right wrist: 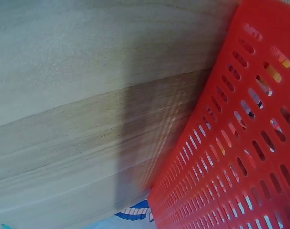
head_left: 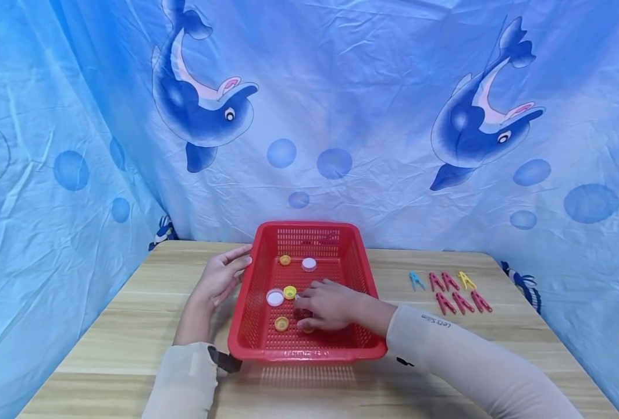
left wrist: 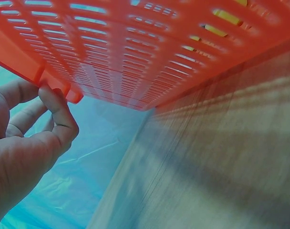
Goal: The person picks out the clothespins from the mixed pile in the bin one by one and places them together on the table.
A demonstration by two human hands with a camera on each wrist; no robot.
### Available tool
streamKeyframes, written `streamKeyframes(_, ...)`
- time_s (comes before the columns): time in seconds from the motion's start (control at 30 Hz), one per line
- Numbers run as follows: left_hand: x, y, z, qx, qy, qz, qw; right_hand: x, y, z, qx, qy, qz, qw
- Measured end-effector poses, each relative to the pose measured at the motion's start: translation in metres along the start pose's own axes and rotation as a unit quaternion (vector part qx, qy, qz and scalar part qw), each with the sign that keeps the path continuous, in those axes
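A red plastic basket stands on the wooden table with several bottle caps on its floor. My left hand is at the basket's left side. Its thumb and forefinger pinch the rim in the left wrist view. My right hand reaches down inside the basket, fingers bent over the caps. What lies under its palm and fingertips is mostly hidden. Close to those fingers are a yellow cap, a white cap and an orange-yellow cap. Farther back lie a small amber cap and another white cap.
Right of the basket, clothespins lie in two rows on the table: a blue clothespin, a yellow clothespin and several red clothespins. A blue dolphin-print curtain hangs behind the table and along its sides.
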State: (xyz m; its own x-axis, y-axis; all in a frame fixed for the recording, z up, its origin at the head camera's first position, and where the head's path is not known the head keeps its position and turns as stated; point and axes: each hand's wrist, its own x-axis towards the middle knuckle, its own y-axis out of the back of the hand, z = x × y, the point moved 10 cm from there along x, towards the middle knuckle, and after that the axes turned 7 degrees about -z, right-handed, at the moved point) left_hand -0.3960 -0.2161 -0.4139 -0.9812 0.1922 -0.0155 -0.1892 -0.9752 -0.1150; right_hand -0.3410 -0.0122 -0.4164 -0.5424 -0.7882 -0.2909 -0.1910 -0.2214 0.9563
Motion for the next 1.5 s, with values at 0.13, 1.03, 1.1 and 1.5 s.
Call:
streamKeyframes(0.13, 0.000, 0.000, 0.001, 0.002, -0.001, 0.000, 1.0000, -0.001, 0.001, -0.001, 0.011, 0.007, 0.007, 0.9999)
streamKeyframes(1.03, -0.001, 0.000, 0.003, -0.003, -0.011, -0.002, 0.9999, -0.004, 0.017, -0.004, 0.072, 0.039, 0.057, 0.9950)
streamKeyframes(1.1, 0.000, 0.000, 0.003, -0.003, -0.011, -0.004, 0.9999, -0.005, 0.018, -0.002, 0.088, 0.036, 0.061, 0.9936)
streamKeyframes(1.5, 0.000, 0.000, 0.002, -0.006, -0.013, -0.007, 0.9999, -0.008, 0.025, -0.002, 0.118, 0.047, 0.085, 0.9883)
